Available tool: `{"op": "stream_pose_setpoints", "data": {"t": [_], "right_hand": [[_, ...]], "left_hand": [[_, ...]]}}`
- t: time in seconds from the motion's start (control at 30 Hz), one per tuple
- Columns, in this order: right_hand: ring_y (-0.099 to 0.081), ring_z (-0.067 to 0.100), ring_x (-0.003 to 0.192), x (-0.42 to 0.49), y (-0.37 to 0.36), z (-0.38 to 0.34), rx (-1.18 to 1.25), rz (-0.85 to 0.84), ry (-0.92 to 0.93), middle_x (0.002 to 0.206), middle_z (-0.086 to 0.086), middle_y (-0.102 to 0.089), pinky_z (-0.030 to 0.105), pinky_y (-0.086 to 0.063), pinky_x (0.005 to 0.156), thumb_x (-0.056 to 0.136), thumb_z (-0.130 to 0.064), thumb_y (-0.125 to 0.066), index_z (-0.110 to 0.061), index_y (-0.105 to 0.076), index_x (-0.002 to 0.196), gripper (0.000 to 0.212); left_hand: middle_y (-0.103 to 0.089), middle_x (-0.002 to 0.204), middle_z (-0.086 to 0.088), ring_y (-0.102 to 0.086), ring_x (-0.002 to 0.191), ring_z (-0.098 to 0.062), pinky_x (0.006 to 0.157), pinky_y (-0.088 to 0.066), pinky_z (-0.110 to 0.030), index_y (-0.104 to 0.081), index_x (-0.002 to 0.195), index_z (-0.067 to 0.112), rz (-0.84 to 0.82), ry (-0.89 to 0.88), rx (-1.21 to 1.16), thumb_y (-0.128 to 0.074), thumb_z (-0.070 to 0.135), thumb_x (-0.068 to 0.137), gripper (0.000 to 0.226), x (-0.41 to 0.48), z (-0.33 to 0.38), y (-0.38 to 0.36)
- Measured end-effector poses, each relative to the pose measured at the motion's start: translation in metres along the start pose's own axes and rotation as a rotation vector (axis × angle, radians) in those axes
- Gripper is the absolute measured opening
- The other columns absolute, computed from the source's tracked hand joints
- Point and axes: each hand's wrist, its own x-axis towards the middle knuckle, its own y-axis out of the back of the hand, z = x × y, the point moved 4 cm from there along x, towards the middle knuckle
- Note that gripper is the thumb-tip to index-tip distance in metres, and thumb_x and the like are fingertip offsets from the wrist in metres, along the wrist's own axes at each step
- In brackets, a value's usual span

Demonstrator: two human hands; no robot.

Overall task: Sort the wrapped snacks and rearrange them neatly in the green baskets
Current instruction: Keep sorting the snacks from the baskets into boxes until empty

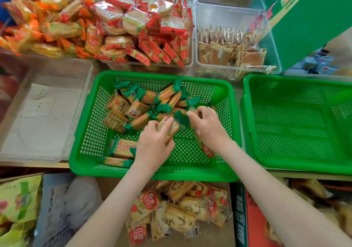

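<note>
A green basket (91,132) in the middle holds a loose pile of green-ended wrapped biscuit snacks (148,102). My left hand (152,142) grips a clear-wrapped cake snack (169,127) over the basket floor. My right hand (209,126) pinches another clear-wrapped snack (192,113) at the pile's right edge, and a red-labelled packet (207,150) lies under its wrist. Two flat biscuit packs (122,148) lie near the basket's front left. A second green basket (297,124) to the right holds nothing.
Clear bins at the back hold red-wrapped rice crackers (144,27) and brown cake packets (228,54). An orange snack heap (38,22) is at far left. A clear lidded bin (38,113) sits left. A carton of red-labelled cakes (179,212) lies below the shelf edge.
</note>
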Motion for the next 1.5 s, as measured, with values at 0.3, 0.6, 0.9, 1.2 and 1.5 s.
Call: {"op": "stream_pose_setpoints", "data": {"t": [0.3,0.6,0.9,1.2,1.5], "right_hand": [[-0.048,0.028,0.11,-0.051,0.047,0.0,0.56,0.123,-0.06,0.123,0.011,-0.045,0.043,-0.042,0.099,0.082,-0.011,-0.071,-0.016,-0.05,0.126,0.049],[-0.049,0.016,0.106,-0.217,0.139,0.088,0.502,0.464,-0.441,0.114,0.003,-0.048,0.036,-0.038,0.095,0.082,-0.042,-0.061,-0.016,-0.06,0.12,0.046],[-0.031,0.025,0.127,-0.386,0.08,0.195,0.322,-0.174,-0.933,0.132,0.008,-0.039,0.035,-0.034,0.098,0.092,-0.046,-0.054,-0.019,-0.042,0.14,0.056],[-0.013,0.027,0.143,-0.414,0.067,0.207,0.318,-0.195,-0.816,0.159,0.005,-0.012,0.047,-0.014,0.115,0.098,-0.05,-0.036,-0.026,-0.005,0.154,0.069],[-0.018,0.024,0.144,-0.394,0.08,0.202,0.19,-0.099,-0.658,0.157,0.008,-0.022,0.042,-0.014,0.115,0.1,-0.039,-0.036,-0.014,-0.019,0.152,0.06]], "left_hand": [[-0.048,0.106,-0.02,-0.053,0.085,-0.034,0.068,-0.052,-0.043,-0.049,0.138,0.014,0.103,0.039,-0.068,-0.074,0.019,0.08,0.064,-0.02,0.042,0.018],[-0.047,0.11,-0.015,-0.05,0.093,-0.027,0.074,-0.042,-0.027,-0.049,0.139,0.016,0.103,-0.127,-0.238,-0.074,0.017,0.082,0.063,-0.064,0.197,-0.014],[-0.047,0.114,-0.01,-0.052,0.085,-0.025,0.072,-0.045,-0.026,-0.041,0.144,0.026,-0.329,-0.197,-0.219,-0.067,0.034,0.087,0.063,-0.135,0.327,-0.154],[-0.053,0.127,-0.025,-0.055,0.11,-0.041,0.089,-0.047,-0.049,-0.041,0.145,0.021,-0.319,-0.254,0.108,-0.064,0.042,0.087,0.065,-0.142,0.353,-0.216],[-0.029,0.153,-0.013,-0.028,0.138,-0.033,0.114,-0.019,-0.046,-0.028,0.151,0.021,-0.313,-0.242,0.083,-0.047,0.046,0.095,0.064,-0.135,0.353,-0.192]]}}
